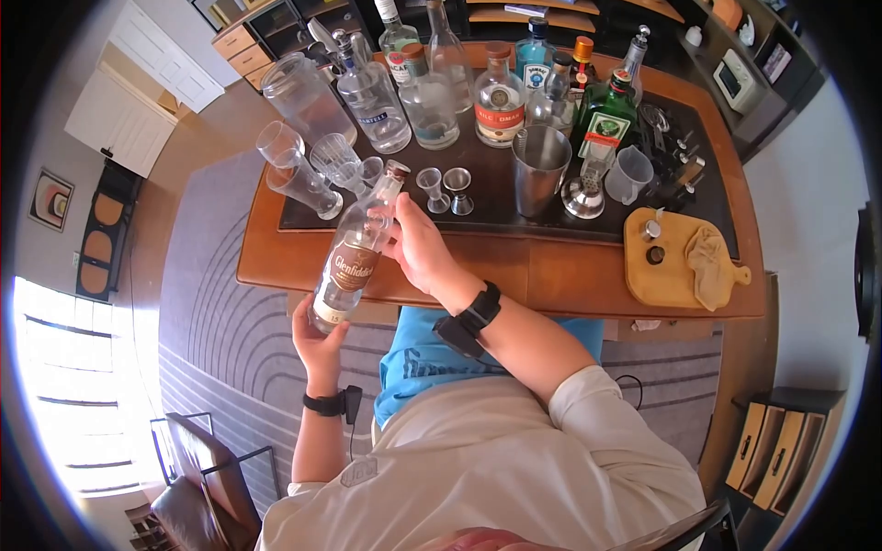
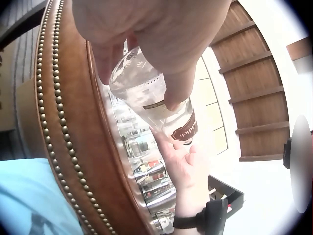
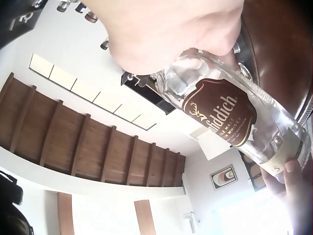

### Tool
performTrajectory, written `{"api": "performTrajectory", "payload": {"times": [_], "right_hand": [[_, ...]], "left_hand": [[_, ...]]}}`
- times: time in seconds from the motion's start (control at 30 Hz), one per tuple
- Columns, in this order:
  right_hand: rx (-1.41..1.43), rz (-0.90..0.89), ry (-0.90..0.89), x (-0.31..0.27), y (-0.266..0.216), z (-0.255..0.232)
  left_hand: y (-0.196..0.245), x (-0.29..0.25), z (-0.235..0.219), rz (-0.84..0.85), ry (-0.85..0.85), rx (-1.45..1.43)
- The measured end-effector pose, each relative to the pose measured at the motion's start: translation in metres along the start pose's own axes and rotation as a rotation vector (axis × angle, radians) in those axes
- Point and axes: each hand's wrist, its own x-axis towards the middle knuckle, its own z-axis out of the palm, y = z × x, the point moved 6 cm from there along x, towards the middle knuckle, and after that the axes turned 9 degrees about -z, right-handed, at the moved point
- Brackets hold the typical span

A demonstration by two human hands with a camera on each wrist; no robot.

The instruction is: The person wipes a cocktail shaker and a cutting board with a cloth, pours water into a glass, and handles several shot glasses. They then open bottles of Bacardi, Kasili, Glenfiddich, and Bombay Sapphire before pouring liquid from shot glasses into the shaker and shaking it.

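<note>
A clear glass bottle with a brown label [image 1: 352, 264] is held tilted over the table's front left edge, its capped neck up and to the right. The left hand [image 1: 319, 342] grips its base, thumb and fingers around the glass. Behind the neck, the right hand [image 1: 424, 246] has its fingers against the upper bottle. In the left wrist view the left hand [image 2: 156, 39] wraps the bottle's base [image 2: 139, 81], with the right hand [image 2: 181, 166] beyond. The right wrist view shows the label [image 3: 222, 111] large, below the right hand [image 3: 171, 34].
On the wooden table [image 1: 551, 266] stand several bottles at the back, a metal shaker cup [image 1: 540, 170], two jiggers [image 1: 446, 191], glasses [image 1: 299, 174] at the left and a plastic jug [image 1: 629, 174]. A cutting board [image 1: 657, 275] with a cloth [image 1: 709, 266] lies front right.
</note>
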Motion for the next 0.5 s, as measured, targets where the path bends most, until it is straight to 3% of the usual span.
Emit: {"api": "performTrajectory", "payload": {"times": [0.07, 0.13, 0.33, 0.5], "right_hand": [[0.017, 0.009, 0.018, -0.006, -0.006, 0.008], [-0.217, -0.085, -0.123, -0.010, -0.019, 0.021], [-0.270, -0.105, -0.179, -0.004, -0.020, 0.011], [-0.267, -0.026, -0.076, -0.004, -0.017, 0.001]], "left_hand": [[0.003, -0.001, -0.001, -0.011, 0.003, 0.003], [0.009, -0.002, -0.001, -0.012, 0.010, 0.032], [0.020, 0.002, -0.006, -0.026, 0.009, 0.055], [0.040, 0.007, -0.003, -0.036, 0.004, 0.071]]}}
